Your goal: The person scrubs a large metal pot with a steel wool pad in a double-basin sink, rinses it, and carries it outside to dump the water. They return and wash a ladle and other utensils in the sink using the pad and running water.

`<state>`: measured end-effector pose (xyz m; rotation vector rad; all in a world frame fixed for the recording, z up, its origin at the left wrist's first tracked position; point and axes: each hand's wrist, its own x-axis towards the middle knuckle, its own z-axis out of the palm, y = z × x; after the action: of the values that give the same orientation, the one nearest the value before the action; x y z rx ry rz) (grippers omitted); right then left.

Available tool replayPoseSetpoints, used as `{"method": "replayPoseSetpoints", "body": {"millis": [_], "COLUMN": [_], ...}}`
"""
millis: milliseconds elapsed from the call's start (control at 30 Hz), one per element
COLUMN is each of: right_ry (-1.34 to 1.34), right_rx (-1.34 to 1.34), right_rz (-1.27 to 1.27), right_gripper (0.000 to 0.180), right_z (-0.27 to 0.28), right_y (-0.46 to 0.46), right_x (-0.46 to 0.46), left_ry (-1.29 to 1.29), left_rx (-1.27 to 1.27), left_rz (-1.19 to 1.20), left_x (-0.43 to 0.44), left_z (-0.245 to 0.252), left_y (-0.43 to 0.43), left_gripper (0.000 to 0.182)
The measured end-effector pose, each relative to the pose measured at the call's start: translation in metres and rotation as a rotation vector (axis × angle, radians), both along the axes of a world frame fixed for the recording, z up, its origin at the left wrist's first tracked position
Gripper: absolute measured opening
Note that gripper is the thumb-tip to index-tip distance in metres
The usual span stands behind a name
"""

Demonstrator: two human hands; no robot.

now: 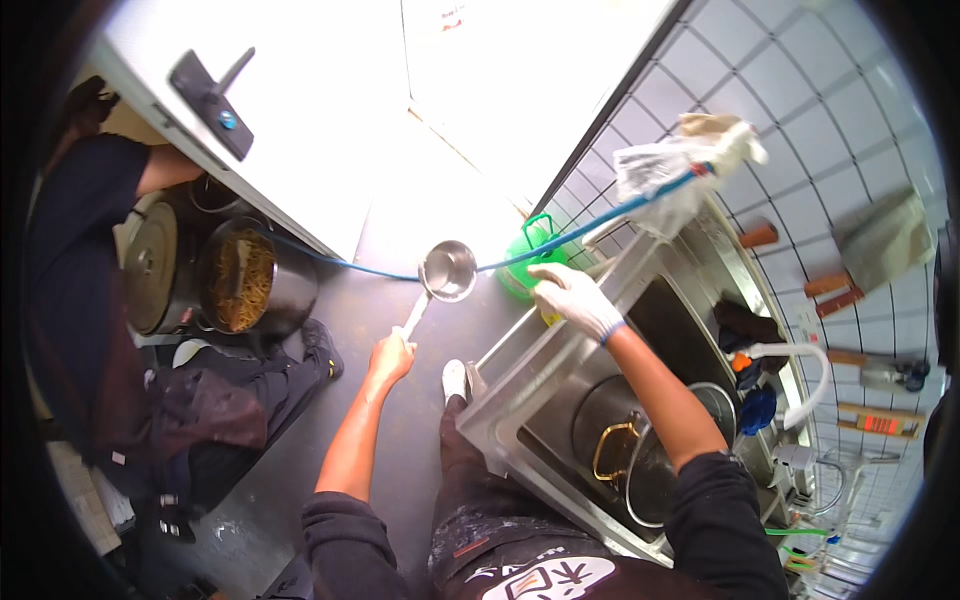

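My bare left hand (392, 356) grips the pale handle of a metal dipper (448, 271) and holds it out over the grey floor. The dipper's round cup faces up towards me, and a blue hose (600, 229) passes behind it. My right hand (576, 298), in a white knit glove with a blue cuff, is above the near rim of a stainless steel sink (499, 429). Its fingers are partly curled, close to the hose and a green plastic container (523, 259). Whether anything is between those fingers is unclear.
At left, a person in dark clothes (82, 247) crouches beside a large pot of yellowish strands (244, 281) and a lidded pot (152, 266). A white door (300, 112) stands ahead. Large metal pots (611, 420) sit in the sink. A cleaver (885, 240) hangs on the tiled wall.
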<state>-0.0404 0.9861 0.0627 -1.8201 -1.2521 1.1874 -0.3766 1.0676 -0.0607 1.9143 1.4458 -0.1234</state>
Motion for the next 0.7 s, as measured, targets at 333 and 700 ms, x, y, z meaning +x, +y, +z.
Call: {"method": "replayPoseSetpoints", "body": {"millis": [333,700], "right_ry": [-0.979,-0.539], "right_rx": [-1.019,-0.272], "right_rz": [0.572,-0.223], "right_gripper": [0.034,0.045], "right_z": [-0.224,-0.357], "right_y": [0.127,0.158], "right_x": [0.105,0.188], "left_ry": [0.100,-0.119], "left_rx": [-0.464,-0.685], "left_rz": [-0.175,-0.195], "left_x": [0.079,0.192], "left_z": [-0.128,-0.200], "left_y": [0.026,0.043], "left_gripper": [0.035,0.029]}}
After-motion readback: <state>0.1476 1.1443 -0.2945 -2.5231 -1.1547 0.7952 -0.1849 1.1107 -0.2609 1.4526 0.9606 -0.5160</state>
